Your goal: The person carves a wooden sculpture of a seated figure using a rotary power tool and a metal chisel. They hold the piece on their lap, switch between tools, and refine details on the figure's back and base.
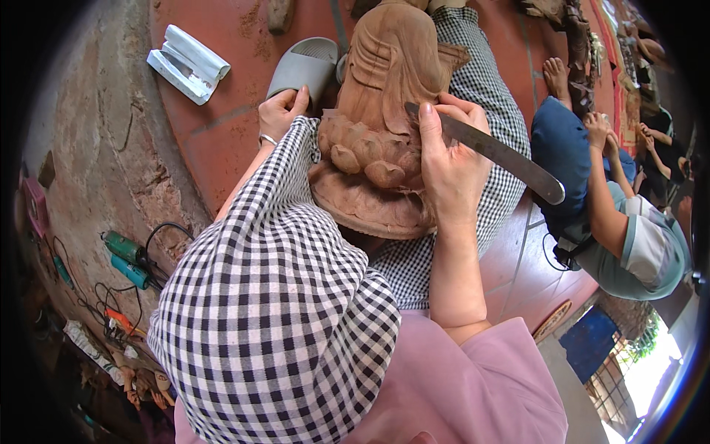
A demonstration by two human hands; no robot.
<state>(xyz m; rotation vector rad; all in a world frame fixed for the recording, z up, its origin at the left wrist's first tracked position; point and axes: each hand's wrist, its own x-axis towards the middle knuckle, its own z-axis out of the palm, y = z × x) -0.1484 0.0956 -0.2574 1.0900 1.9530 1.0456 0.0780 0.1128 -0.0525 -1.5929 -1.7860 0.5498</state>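
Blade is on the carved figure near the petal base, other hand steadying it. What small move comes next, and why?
Probably a short, shallow scraping stroke along the folds just above the petals. The right hand pinches the flat metal blade with its tip against the wooden statue, which lies across the checked lap. The left hand braces the figure's side, so it looks steady enough for a light cut.

1. I have one view, from the wearer's head, facing steeply down.
2. It sits close over the lap, carving (388, 111) and hands.
3. Its fisheye rim bends the floor (222, 133) and darkens the corners.
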